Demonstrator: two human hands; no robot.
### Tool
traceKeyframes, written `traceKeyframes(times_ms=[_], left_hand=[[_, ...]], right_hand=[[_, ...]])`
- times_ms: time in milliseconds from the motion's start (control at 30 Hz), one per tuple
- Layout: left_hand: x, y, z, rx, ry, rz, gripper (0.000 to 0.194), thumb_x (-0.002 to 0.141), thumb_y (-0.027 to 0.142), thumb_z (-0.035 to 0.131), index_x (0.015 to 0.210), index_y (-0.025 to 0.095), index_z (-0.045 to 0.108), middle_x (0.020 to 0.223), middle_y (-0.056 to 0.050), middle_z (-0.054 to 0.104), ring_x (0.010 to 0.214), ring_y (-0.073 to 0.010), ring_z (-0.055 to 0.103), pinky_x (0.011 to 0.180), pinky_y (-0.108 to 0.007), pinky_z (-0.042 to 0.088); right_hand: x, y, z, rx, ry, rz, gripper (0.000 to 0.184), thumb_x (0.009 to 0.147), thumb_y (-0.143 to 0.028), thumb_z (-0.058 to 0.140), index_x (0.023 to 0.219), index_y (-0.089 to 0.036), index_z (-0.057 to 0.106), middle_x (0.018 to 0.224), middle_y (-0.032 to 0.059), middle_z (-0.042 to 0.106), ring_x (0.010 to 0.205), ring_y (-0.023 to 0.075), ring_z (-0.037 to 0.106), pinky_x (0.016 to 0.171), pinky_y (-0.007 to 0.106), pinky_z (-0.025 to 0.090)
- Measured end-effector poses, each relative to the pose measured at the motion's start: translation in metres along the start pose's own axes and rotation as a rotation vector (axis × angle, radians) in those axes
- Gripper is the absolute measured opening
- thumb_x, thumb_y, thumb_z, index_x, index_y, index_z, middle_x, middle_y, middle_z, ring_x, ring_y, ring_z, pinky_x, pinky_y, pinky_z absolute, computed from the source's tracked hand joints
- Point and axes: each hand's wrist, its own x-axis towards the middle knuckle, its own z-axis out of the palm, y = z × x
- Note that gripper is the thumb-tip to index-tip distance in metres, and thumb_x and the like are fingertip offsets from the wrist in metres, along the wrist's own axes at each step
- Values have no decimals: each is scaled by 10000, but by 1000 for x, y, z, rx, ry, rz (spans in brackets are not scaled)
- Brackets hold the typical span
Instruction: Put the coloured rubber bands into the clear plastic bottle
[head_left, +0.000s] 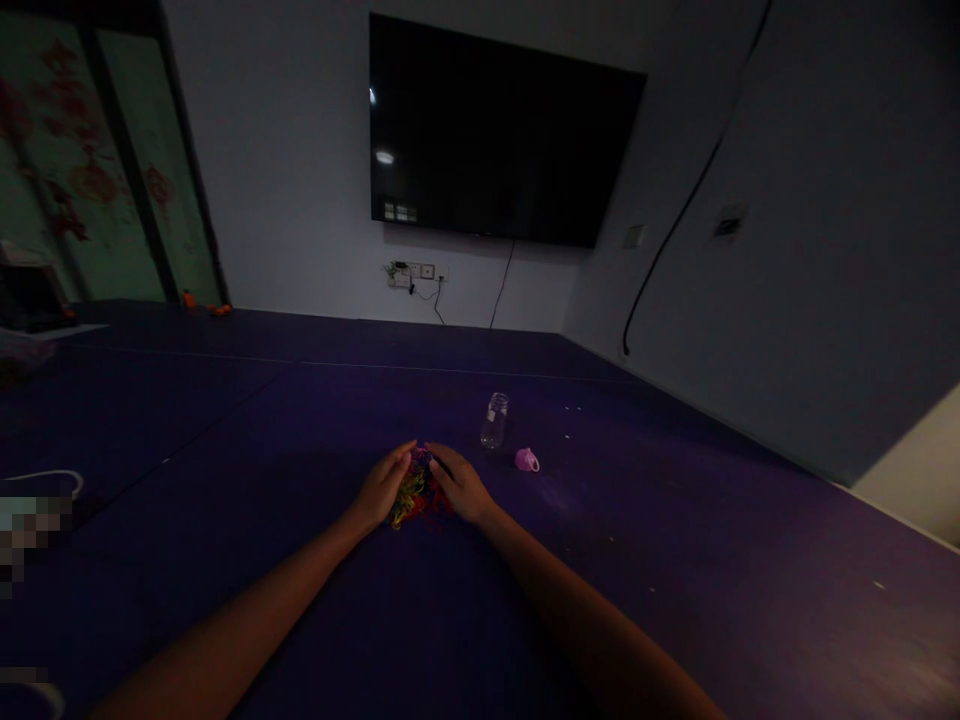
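A loose heap of thin rubber bands [417,498] in yellow, red, blue and purple lies on the dark blue-purple floor in front of me. My left hand [385,484] is cupped against the heap's left side, fingers together. From the right, my right hand [459,484] curves round the same heap, and the fingertips of both hands almost meet at its far edge. Some bands spill out between the palms toward me. A clear bottle [493,424] without a lid stands just beyond my right hand. Beside it lies a pink lid [526,460] with a loop handle.
Small pale scraps [568,437] dot the floor to the right. A black cable [664,250] hangs down the right wall. A large television [502,130] is mounted on the far wall. At the left edge sits a pale, partly blurred object [37,520] with a white loop.
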Motion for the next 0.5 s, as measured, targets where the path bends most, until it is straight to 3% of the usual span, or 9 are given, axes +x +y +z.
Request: traceKeyframes(times_ms=[133, 267, 367, 500], left_hand=[[4, 4, 1, -45, 44, -57, 408, 922, 397, 342, 1143, 178, 605, 1231, -111, 606, 1148, -213, 554, 969, -362, 436], [5, 6, 1, -45, 24, -54, 461, 924, 441, 311, 1158, 162, 593, 1236, -124, 599, 1147, -216, 551, 977, -372, 429], [3, 2, -2, 63, 101, -9, 514, 925, 479, 260, 1181, 164, 575, 1270, -109, 572, 1198, -214, 504, 1034, -402, 362], [3, -6, 2, 298, 146, -29, 497, 912, 488, 279, 1134, 177, 597, 1207, -119, 608, 1187, -237, 506, 1044, -432, 333]], right_hand=[[3, 5, 7, -107, -78, 101, 444, 921, -441, 382, 1277, -216, 521, 1319, 104, 522, 1280, 250, 412, 1068, 510, 276], [7, 0, 5, -69, -165, 28, 438, 944, -440, 310, 1260, -234, 532, 1266, 83, 572, 1211, 222, 490, 1075, 518, 245], [5, -7, 2, -53, -121, 21, 468, 946, -454, 282, 1257, -215, 536, 1271, 88, 566, 1209, 208, 489, 1080, 486, 253], [-1, -15, 15, -127, 34, 188, 536, 940, -482, 252, 1274, -166, 527, 1326, 125, 510, 1294, 234, 386, 1081, 462, 261]])
